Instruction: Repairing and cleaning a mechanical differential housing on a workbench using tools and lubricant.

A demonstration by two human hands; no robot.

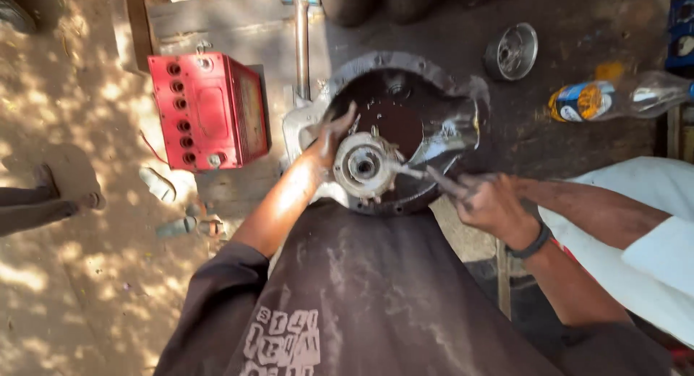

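Observation:
A dark, oily round metal housing (pixel 434 123) stands in front of me on a dirty work surface. A pale metal hub with a centre bore (pixel 361 164) sits at its near edge. My left hand (pixel 331 136) grips the hub's left side, fingers reaching up over the housing rim. My right hand (pixel 491 202) is closed on a slim metal tool (pixel 423 173) whose tip touches the hub's right side. A dark band circles my right wrist. My dark printed shirt fills the lower middle.
A red box-shaped battery (pixel 210 108) stands at the left. A metal pipe (pixel 302 47) runs up behind the housing. A small round metal part (pixel 512 52) and a lying plastic bottle (pixel 614 97) are at the right. Another person's white-sleeved arm (pixel 622 210) reaches in at right; feet in sandals (pixel 50 195) at left.

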